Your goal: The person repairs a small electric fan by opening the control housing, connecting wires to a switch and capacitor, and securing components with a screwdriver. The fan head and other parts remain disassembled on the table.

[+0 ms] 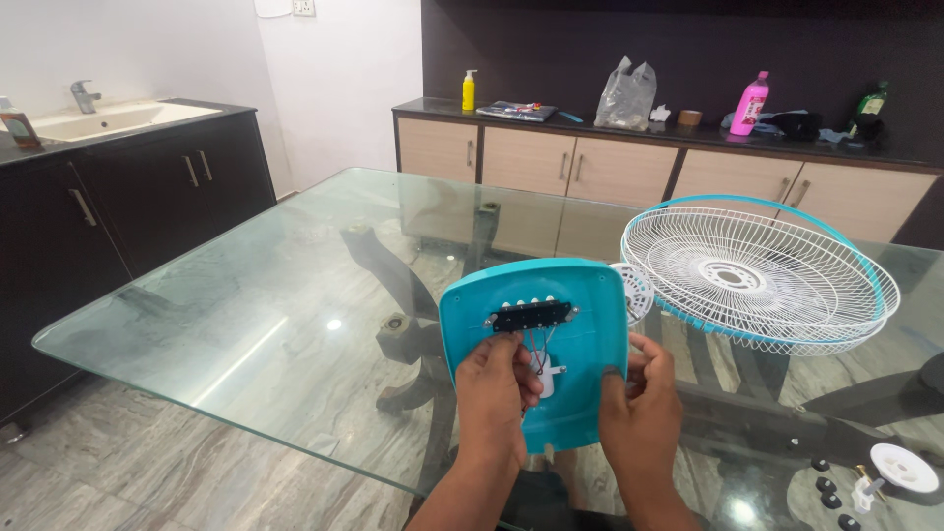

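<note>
I hold a teal plastic fan base cover (582,324) upright over the near edge of the glass table (265,315), inner side facing me. A black switch strip (532,315) with white buttons sits across its upper part, and thin wires hang from it to a small white part (547,379). My left hand (494,398) grips the cover's lower left, fingers reaching up to the switch strip. My right hand (640,403) grips the cover's lower right edge.
A white wire fan guard with a teal rim (757,277) lies on the table to the right. Small black knobs (826,484) and a white round part (903,468) lie at the near right. Cabinets with bottles and a bag stand behind; a sink counter stands at the left.
</note>
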